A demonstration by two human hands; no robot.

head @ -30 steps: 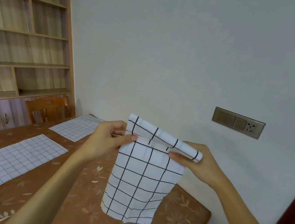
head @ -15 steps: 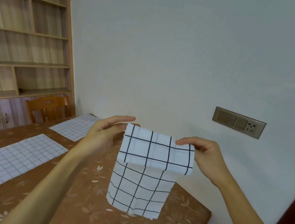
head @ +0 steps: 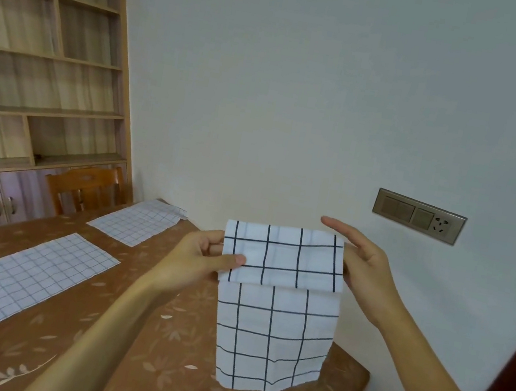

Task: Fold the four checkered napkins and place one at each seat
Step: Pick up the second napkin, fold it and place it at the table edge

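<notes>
Step in hand: folding one napkin [head: 275, 321] in mid-air, not placing yet. It hangs upright over the near right part of the table [head: 178, 335], with its bottom edge low at the tabletop; I can't tell if it touches. The top part is turned down toward the camera as a band across the full width, and the rest hangs loose below with a slightly ragged bottom. The left hand [head: 194, 260] pinches the band's left edge, thumb on the front face and fingers behind. The right hand [head: 366, 275] is at the band's right edge with fingers straight and spread, and no pinch is visible; I can't tell what the thumb is doing behind the cloth. On the left of the table two checkered cloths lie flat: the near cloth [head: 27, 279] and the far cloth [head: 138, 221], the latter in front of a chair [head: 84, 185]. Their grid is finer, so it's unclear whether they count as napkins already set out. My read is that the task is early to mid, with at least this one unfinished. Next move needs the right hand to get a real grip on its edge, then both hands to turn the band down again with the edges square, or lay it on the table to flatten the crease. Risk: with only the left side gripped, the fold skews or drops open.
</notes>
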